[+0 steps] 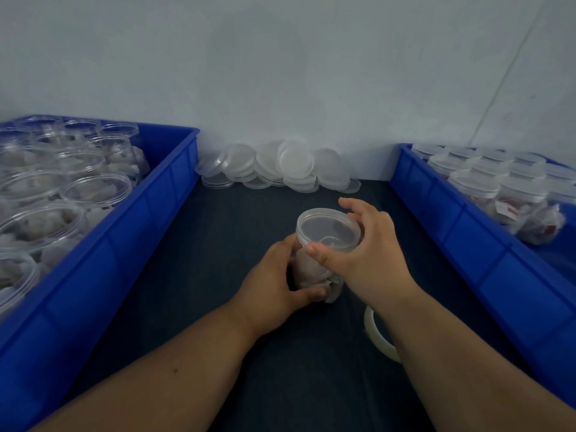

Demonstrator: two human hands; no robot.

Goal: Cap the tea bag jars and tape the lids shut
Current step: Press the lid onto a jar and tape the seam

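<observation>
A clear plastic jar (313, 271) of tea bags stands on the dark table in the middle of the view. A translucent lid (327, 229) sits on top of it. My left hand (277, 285) grips the jar's body from the left, thumb across its lower front. My right hand (364, 254) is curled round the lid's right rim, thumb at the near edge and fingers at the far edge. A roll of clear tape (378, 333) lies on the table under my right forearm, partly hidden.
A blue crate (131, 232) at left holds several open jars of tea bags (93, 188). A blue crate (461, 219) at right holds several capped jars (498, 182). A pile of loose lids (280, 166) lies against the back wall.
</observation>
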